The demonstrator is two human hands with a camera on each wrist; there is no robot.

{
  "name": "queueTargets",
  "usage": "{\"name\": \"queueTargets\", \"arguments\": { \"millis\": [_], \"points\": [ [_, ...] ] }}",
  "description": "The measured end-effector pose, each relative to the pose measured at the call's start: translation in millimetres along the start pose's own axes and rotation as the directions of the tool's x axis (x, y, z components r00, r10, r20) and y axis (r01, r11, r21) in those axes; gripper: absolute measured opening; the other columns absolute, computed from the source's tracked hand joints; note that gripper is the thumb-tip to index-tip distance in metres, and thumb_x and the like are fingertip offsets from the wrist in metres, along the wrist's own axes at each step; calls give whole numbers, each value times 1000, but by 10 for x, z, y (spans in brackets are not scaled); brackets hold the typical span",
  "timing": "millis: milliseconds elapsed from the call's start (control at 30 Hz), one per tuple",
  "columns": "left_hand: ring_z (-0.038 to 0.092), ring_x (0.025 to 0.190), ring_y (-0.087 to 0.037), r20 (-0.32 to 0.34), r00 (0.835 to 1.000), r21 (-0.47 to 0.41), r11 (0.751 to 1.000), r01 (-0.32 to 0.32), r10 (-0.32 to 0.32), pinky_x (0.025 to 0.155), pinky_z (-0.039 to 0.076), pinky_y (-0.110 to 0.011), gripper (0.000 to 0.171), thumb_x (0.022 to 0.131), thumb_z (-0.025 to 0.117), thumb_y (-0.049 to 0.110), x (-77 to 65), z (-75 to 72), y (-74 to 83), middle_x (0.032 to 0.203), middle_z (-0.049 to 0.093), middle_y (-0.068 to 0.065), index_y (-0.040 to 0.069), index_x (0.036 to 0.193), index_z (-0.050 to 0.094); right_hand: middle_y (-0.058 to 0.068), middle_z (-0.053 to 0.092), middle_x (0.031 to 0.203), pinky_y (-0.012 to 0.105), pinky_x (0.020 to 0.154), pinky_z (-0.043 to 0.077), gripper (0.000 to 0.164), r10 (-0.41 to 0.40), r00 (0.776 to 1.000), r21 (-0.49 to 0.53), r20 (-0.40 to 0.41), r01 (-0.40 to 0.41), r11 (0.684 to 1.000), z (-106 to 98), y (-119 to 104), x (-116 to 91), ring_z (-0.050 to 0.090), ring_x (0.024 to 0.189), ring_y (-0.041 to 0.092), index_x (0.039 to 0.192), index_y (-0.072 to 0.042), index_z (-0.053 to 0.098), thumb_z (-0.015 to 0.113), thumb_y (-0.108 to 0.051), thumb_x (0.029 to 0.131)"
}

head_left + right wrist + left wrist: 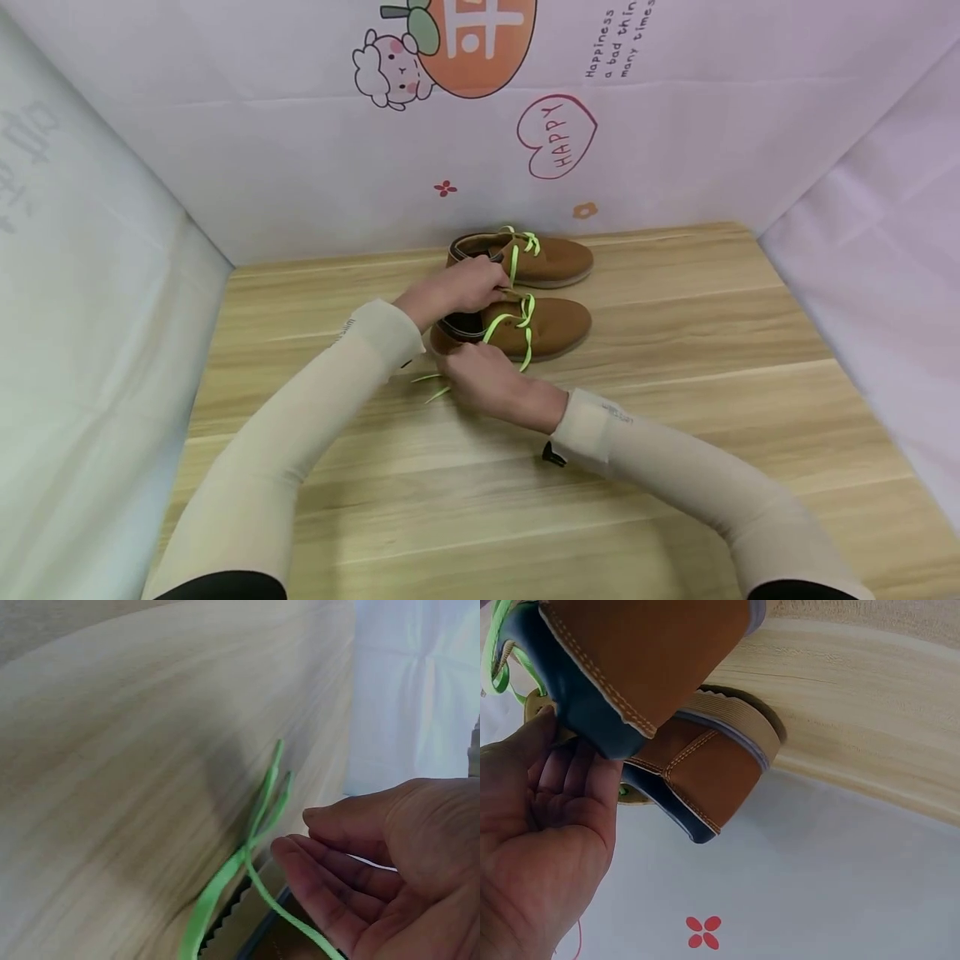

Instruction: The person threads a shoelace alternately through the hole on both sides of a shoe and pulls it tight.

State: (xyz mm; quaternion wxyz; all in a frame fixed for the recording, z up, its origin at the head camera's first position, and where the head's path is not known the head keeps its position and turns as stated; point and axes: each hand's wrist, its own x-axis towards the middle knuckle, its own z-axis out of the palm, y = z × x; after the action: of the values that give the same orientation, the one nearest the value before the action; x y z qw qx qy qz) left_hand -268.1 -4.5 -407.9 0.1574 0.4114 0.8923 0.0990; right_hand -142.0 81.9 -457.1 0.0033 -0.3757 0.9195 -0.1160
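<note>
Two brown shoes with bright green laces stand side by side, toes to the right: the near shoe (pixel 558 321) and the far shoe (pixel 562 260). My left hand (pixel 472 285) pinches the near shoe's upper edge by the eyelet flap. In the left wrist view, the left thumb (pixel 538 735) presses that flap, the other fingers partly hidden by the dark collar. My right hand (pixel 487 379) is at the near side of the near shoe, by its heel. Thumb and forefinger stand apart in the right wrist view, with green lace ends (pixel 259 814) crossing beside the fingertips.
The shoes stand on a wood-grain tabletop (pixel 420 500), close to its back edge. A white printed cloth (pixel 300 167) rises behind it, and more white cloth hangs at the left (pixel 97 333) and right (pixel 885 233).
</note>
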Motion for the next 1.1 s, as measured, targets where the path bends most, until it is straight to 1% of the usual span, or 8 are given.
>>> {"name": "queueTargets", "arguments": {
  "millis": [100, 233, 433, 533, 667, 767, 933, 1100],
  "points": [
    [49, 73, -19, -7, 1000, -2, 1000, -5, 5, 76, 41, -33, 26, 110, 58, 14, -12, 11, -20, 75, 52, -1, 2, 91, 70, 8, 70, 87, 47, 60, 59, 13, -26, 1000, -40, -16, 26, 999, 39, -16, 23, 71, 75, 30, 94, -8, 70, 63, 2, 98],
    [49, 71, -18, -13, 1000, -16, 1000, -8, 8, 76, 41, -32, 27, 110, 59, 14, -5, 10, -10, 73, 52, 0, 3, 87, 69, 6, 69, 82, 45, 60, 58, 18, -55, 998, -84, -3, 54, 995, 66, -26, 76, 71, 72, 27, 86, -9, 68, 62, 4, 95],
    [48, 70, -16, -20, 1000, -26, 1000, -12, 11, 74, 41, -31, 29, 111, 57, 16, 37, 8, 1, 74, 53, -1, 8, 85, 65, 2, 63, 71, 43, 58, 56, 24, -2, 1000, 54, 4, 2, 999, -43, 21, 47, 67, 66, 23, 76, -13, 63, 63, 6, 92],
    [46, 68, -16, -17, 1000, -19, 1000, 13, -13, 73, 39, -30, 30, 111, 57, 16, 34, 12, -20, 73, 50, 0, 8, 83, 63, 2, 64, 70, 43, 58, 56, 25, -16, 1000, 52, 3, 16, 999, -39, 22, 69, 68, 66, 22, 74, -13, 62, 65, 5, 92],
    [44, 66, -16, -4, 1000, -39, 999, 16, -17, 72, 38, -29, 31, 111, 57, 15, 13, 8, -30, 70, 47, 0, 8, 81, 61, 4, 70, 79, 44, 61, 59, 20, -29, 999, -52, 36, 31, 998, 60, -45, 151, 71, 72, 25, 79, -11, 67, 67, 2, 94],
    [43, 66, -15, 2, 1000, -45, 999, 8, -8, 72, 37, -29, 31, 111, 56, 14, 5, 6, -23, 70, 45, 0, 8, 80, 60, 4, 72, 86, 42, 60, 60, 17, -17, 998, -159, 53, 25, 987, 157, -128, 204, 71, 75, 24, 85, -12, 71, 66, 0, 97],
    [45, 68, -16, 1, 1000, -31, 999, 17, -17, 72, 38, -29, 31, 111, 56, 14, 8, 9, -12, 71, 47, 0, 8, 81, 61, -1, 69, 84, 34, 51, 57, 22, -31, 1000, -355, 4, 30, 934, 307, -253, 239, 66, 68, 16, 79, -18, 72, 69, -6, 97],
    [45, 69, -16, -4, 1000, -31, 999, 22, -22, 73, 38, -29, 33, 111, 56, 14, 8, 16, -13, 71, 47, 0, 10, 78, 58, -2, 66, 82, 34, 48, 55, 24, -68, 998, -441, -16, 53, 896, 403, -326, 257, 63, 66, 13, 77, -22, 73, 70, -7, 95]
  ]
}}
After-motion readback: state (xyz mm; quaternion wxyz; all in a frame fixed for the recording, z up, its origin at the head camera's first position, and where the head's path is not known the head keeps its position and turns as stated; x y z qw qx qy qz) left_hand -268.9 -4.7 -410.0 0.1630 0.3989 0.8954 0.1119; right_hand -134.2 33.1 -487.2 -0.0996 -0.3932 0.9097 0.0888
